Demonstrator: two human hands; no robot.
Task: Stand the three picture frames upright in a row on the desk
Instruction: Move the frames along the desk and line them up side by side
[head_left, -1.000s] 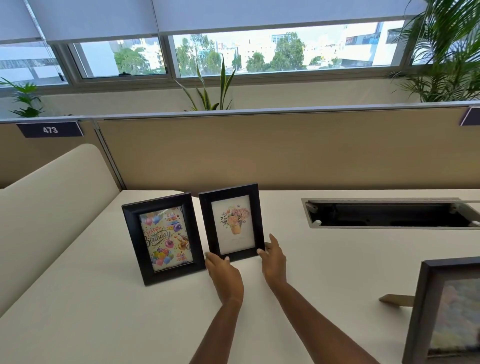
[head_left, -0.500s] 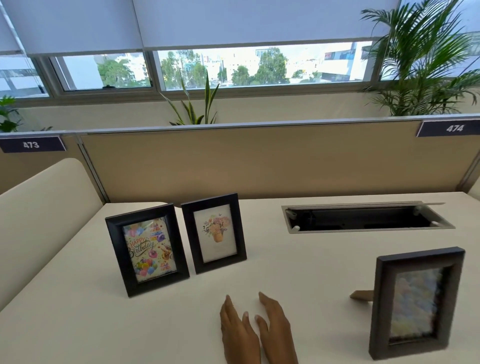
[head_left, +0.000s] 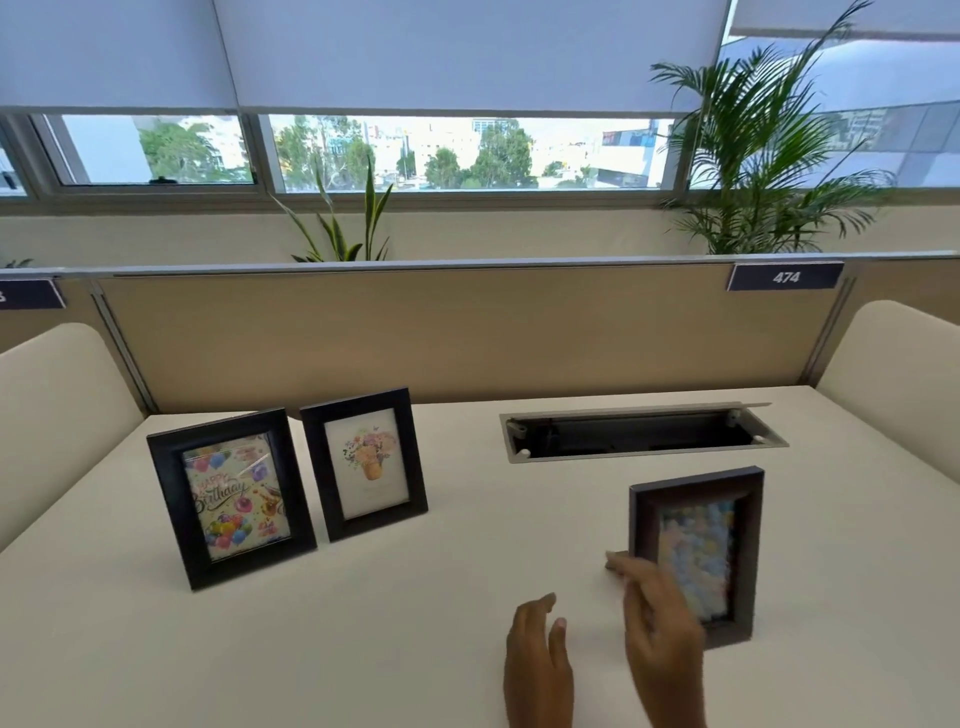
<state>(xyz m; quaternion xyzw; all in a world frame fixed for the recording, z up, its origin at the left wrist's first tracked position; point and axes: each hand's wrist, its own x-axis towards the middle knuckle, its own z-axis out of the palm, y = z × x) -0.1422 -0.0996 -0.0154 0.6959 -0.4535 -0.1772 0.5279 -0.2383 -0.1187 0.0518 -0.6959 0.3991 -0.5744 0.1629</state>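
Observation:
Two black picture frames stand upright side by side at the left of the cream desk (head_left: 405, 613): the birthday frame (head_left: 231, 499) and, just right of it, the flower frame (head_left: 364, 462). A third, dark brown frame with a pastel picture (head_left: 698, 553) stands upright apart from them at the right. My right hand (head_left: 660, 623) is blurred, its fingers spread in front of that frame's left edge; I cannot tell if it touches. My left hand (head_left: 537, 665) hovers open over the desk, left of the right hand, holding nothing.
An open cable tray (head_left: 641, 434) is sunk into the desk behind the brown frame. A beige partition (head_left: 467, 332) closes the far edge, with rounded side screens left and right. Plants stand behind the partition under the window.
Both hands let go of the flower frame, drew back toward me, then moved right toward the brown frame. My view swung right, so all three frames are in sight.

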